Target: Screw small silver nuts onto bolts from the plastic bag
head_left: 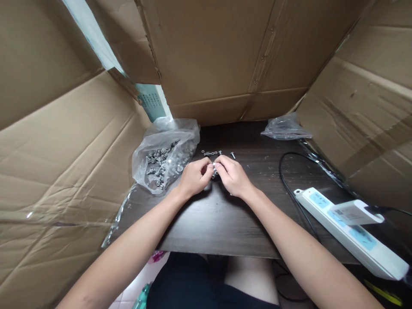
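In the head view, the left hand [195, 177] and right hand [234, 177] nearly meet, fingertips pinching a small part [214, 164] between them; its shape is mostly hidden. The step seems to be 2-handed fingering of it; the next move calls for a steady pinch. Screws [210, 153] lie just beyond, the bag [143, 150] left of the left hand.
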